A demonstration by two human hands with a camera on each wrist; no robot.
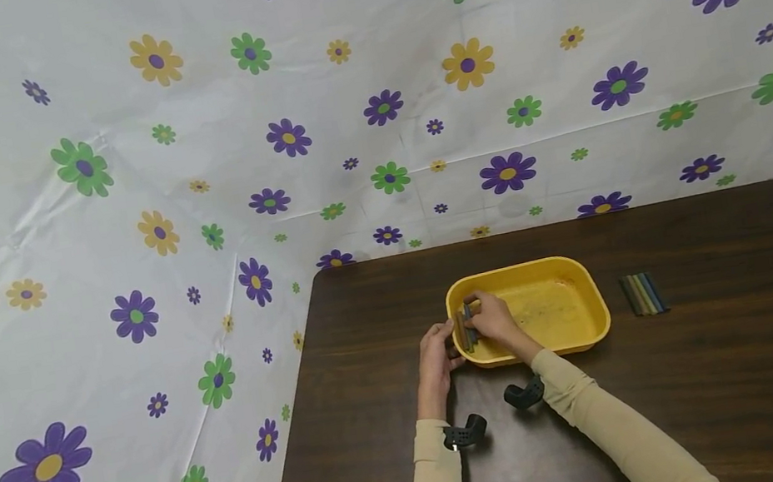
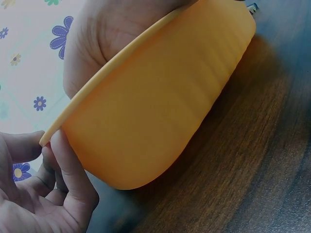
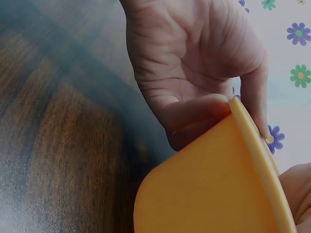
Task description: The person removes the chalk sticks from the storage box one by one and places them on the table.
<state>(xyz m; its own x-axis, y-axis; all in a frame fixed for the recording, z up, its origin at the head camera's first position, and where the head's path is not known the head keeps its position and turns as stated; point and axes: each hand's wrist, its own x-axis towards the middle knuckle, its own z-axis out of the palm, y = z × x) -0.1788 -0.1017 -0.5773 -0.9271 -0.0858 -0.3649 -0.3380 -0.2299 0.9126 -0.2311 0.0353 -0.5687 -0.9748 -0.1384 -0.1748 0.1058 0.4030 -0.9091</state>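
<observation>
A yellow plastic tub (image 1: 550, 316) stands on the table. My left hand (image 1: 434, 360) pinches its left rim, thumb on one side and fingers on the other, as the left wrist view shows close up (image 2: 53, 179). Inside the tub, at its left end, lie thin coloured sticks, among them a brown stick (image 1: 462, 332). My right hand (image 1: 493, 318) reaches over the near rim and pinches a blue stick (image 1: 467, 311) beside the brown one. In both wrist views the tub's wall hides the sticks and the right fingertips.
To the right of the tub, a row of several similar coloured sticks (image 1: 643, 294) lies side by side on the dark wooden table (image 1: 756, 368). A flowered white sheet (image 1: 333, 98) hangs behind the table and along its left side.
</observation>
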